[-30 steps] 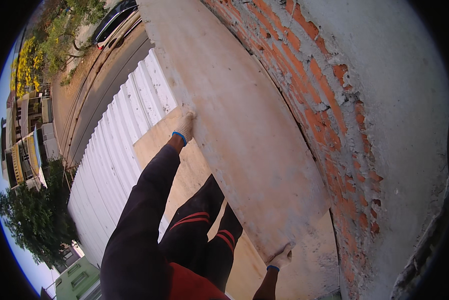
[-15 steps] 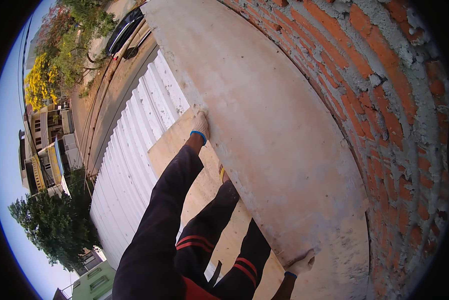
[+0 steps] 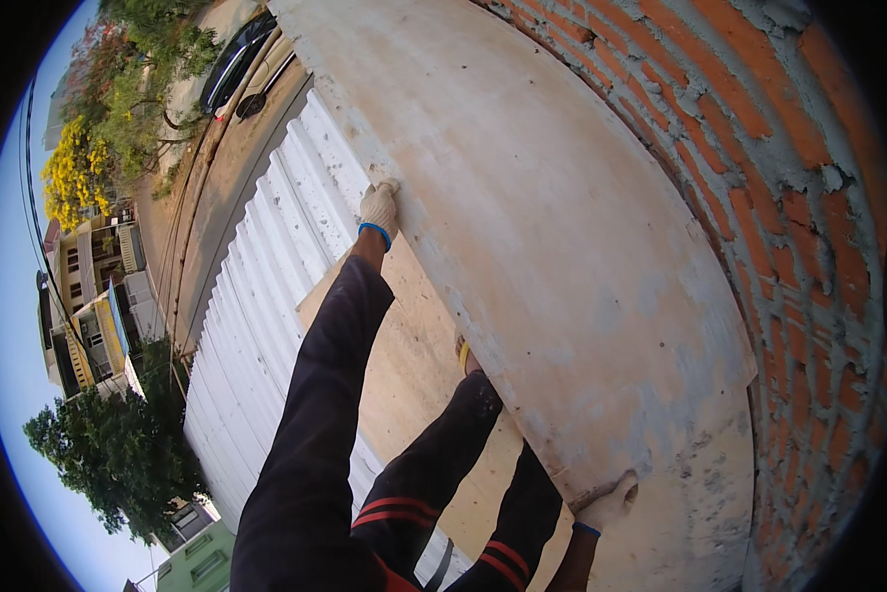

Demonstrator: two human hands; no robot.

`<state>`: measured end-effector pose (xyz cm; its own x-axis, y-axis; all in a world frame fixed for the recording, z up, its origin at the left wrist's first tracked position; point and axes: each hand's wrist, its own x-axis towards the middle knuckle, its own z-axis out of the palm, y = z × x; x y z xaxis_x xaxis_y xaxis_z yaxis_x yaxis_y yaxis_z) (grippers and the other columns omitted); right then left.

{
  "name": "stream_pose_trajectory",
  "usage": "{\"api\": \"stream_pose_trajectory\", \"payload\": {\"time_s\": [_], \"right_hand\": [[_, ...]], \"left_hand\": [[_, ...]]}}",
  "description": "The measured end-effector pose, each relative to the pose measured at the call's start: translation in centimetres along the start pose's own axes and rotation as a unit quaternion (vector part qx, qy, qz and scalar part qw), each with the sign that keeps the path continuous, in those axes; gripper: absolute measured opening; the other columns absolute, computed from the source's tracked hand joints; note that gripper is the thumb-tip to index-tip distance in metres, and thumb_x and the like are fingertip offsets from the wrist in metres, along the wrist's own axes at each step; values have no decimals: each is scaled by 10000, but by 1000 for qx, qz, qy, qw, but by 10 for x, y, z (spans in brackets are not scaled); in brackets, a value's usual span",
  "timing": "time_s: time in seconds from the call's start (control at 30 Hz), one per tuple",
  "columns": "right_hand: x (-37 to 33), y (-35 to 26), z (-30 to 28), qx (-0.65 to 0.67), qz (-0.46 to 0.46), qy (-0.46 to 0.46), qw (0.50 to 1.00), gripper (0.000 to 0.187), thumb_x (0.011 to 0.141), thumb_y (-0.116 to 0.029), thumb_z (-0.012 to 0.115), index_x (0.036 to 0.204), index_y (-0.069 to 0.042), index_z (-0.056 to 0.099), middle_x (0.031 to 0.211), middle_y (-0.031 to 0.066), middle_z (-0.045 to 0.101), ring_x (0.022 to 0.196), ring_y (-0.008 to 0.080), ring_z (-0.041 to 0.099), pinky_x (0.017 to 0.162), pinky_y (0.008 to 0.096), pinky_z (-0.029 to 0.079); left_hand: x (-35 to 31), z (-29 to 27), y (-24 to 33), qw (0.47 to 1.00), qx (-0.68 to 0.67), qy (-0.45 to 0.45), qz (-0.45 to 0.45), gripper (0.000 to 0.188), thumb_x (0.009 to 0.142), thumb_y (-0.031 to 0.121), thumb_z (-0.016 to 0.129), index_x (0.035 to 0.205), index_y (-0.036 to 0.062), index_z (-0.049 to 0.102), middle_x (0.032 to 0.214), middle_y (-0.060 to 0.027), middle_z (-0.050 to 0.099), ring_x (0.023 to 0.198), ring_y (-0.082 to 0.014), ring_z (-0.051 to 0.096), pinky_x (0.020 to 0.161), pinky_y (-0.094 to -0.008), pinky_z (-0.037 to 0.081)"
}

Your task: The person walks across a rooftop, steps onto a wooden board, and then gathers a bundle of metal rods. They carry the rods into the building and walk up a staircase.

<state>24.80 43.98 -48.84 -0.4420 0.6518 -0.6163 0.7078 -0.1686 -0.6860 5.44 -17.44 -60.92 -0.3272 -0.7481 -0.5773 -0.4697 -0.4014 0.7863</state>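
Observation:
A large weathered plywood sheet [image 3: 552,237] slants across the view beside the brick wall. My left hand [image 3: 378,205], in a pale knit glove with a blue cuff, is closed around its left edge. At the sheet's lower corner, my right hand [image 3: 607,507] in a matching glove grips the edge. Both hands' undersides are hidden. Another board [image 3: 695,493], stained and speckled, shows past the sheet's lower end. Below my left arm lies a lighter plywood board [image 3: 404,340], with my sandalled foot [image 3: 466,355] at the sheet's edge.
White corrugated roofing [image 3: 266,296] spreads to the left, partly under the lighter board. A rough brick wall [image 3: 759,168] with mortar bounds the right side. Beyond the roof, far below, are a road [image 3: 228,202], a parked dark car [image 3: 238,64], cables, trees and houses.
Both hands and the plywood sheet have shifted slightly toward the top of the view. My left hand is now beside the corrugated roofing, past the lighter board's corner. The view has also shifted slightly.

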Motion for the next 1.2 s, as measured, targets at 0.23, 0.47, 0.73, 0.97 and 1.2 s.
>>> {"api": "stream_pose_trajectory", "payload": {"time_s": [0.23,0.47,0.73,0.97,1.2], "right_hand": [[-15,1,29,28,21,31,999,515,960,-382,637,1248,35,541,1227,155,585,1099,264,573,923,401,491],[-18,-4,24,15,-21,62,998,473,945,-394,656,1205,-6,580,1180,103,599,1059,240,562,921,413,470],[8,20,42,-89,-67,28,993,447,965,-436,622,1067,-2,585,1024,63,595,920,180,544,843,341,459],[22,38,48,-69,10,46,997,497,971,-444,614,1165,11,570,1085,71,606,969,184,560,863,329,455],[39,64,65,-75,-19,14,997,492,980,-428,604,1207,8,576,1085,65,611,987,176,557,884,329,457]], "left_hand": [[18,-11,-25,998,12,-62,20,488,871,96,614,1328,3,469,1012,-63,608,877,-182,590,748,-313,509],[-12,4,-53,996,-7,-75,-55,580,848,55,562,1407,51,410,1044,-60,593,871,-178,602,663,-351,518],[1,12,-61,1000,4,-13,-23,647,841,45,562,1457,53,365,1016,-76,579,814,-182,577,594,-335,483],[1,13,-82,995,70,-66,-37,510,896,31,532,1381,-11,378,1147,-104,571,995,-228,619,814,-377,555],[-14,27,-126,998,39,-44,-36,634,785,110,660,1356,-17,412,1087,-106,587,910,-207,566,759,-348,472]]}}
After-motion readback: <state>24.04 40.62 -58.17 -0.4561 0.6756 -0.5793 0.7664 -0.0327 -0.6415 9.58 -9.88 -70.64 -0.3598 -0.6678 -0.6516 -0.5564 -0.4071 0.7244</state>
